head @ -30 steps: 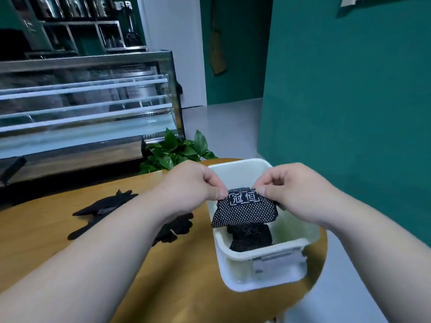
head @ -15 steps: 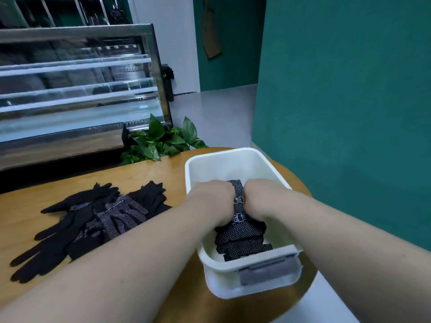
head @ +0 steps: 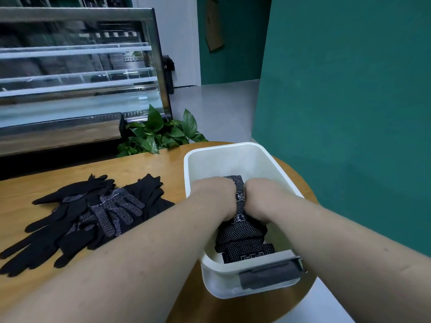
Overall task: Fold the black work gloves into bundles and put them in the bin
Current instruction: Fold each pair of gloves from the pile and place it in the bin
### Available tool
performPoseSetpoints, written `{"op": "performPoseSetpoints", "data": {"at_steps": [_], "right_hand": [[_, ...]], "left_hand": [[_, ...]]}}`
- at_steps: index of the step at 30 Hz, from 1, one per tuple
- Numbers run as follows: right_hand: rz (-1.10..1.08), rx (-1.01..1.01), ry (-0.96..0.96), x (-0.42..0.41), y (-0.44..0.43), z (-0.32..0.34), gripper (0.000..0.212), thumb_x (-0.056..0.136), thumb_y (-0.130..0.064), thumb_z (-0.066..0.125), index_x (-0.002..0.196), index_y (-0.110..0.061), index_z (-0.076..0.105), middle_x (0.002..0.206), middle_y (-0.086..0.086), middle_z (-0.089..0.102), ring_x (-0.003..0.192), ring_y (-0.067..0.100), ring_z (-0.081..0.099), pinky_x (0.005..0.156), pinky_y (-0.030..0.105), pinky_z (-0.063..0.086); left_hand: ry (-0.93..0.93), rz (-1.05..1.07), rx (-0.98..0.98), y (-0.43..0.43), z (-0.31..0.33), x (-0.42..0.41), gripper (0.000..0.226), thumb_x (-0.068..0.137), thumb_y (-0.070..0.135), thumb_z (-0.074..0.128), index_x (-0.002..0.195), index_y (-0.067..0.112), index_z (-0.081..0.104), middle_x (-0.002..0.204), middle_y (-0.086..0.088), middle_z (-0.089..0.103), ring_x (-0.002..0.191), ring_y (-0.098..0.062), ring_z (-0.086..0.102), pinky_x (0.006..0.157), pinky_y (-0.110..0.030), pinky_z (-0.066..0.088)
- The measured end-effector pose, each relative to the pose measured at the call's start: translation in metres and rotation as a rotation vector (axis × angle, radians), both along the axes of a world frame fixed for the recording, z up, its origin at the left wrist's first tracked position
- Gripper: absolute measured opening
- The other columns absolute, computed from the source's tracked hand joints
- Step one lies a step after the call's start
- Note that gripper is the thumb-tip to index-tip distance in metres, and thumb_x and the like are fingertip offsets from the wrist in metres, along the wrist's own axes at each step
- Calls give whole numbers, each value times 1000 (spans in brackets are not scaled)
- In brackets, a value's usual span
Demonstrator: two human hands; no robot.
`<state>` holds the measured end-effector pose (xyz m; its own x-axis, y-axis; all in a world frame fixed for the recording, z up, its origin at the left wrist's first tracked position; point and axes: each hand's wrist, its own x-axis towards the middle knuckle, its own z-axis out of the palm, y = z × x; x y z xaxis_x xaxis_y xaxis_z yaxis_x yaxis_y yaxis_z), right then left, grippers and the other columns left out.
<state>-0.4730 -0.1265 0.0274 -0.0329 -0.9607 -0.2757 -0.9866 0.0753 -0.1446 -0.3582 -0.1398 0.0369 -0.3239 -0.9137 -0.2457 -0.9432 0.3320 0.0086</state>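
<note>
Bundle (head: 240,229) of folded gloves sat low inside the bin (head: 221,283), on the right side of the counter. It rested against a second bundle (head: 248,252) that lay nearer, by the bin's front wall. It looked light and soft: knitted black cloth with white grip dots, springy enough that I judged a fold could open if it were let go carelessly. The dotted face would give some grip, and nothing about it seemed fragile. The best hold seemed to be across the printed cuff band wrapped round it, squeezing from both sides to keep the roll tight.

That was about where the hands were. The left hand (head: 214,197) and right hand (head: 263,199) flanked the bundle, knuckles up, both touching it, with the cuff band running up between them. The fingers of both were curled narrow and turned down into the bin around the cloth. Their tips were hidden, so how deep they reached could not be told.

Farther left, loose gloves (head: 93,213) lay in an overlapping heap on the counter (head: 140,166), apart from the bin and not yet folded. Beyond the counter's far edge stood a leafy plant (head: 158,134), and behind it a glass display case (head: 70,78).
</note>
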Motion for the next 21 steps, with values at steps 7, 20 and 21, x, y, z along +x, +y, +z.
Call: {"op": "performPoseSetpoints", "data": {"at_steps": [7,20,21], "right_hand": [[-64,9,-90,-1,-5,-2,15,88,-11,49,78,-16,59,69,2,57,60,19,56,54,26,46],[-101,-20,-390,6,11,43,31,85,-4,37,94,-10,66,84,17,76,68,36,74,68,50,62],[-91,-50,-398,9,16,48,28,84,-8,39,90,-13,66,81,13,76,68,33,75,70,50,63]], "left_hand": [[-14,-11,60,-2,4,-1,23,80,10,64,68,19,46,72,2,47,81,-25,54,70,-31,44],[258,-22,-167,31,84,85,18,93,30,58,92,25,75,90,10,70,90,-14,62,80,-30,53],[291,-6,-188,39,85,93,18,93,33,59,93,25,75,88,11,69,88,-14,61,78,-29,52]]}}
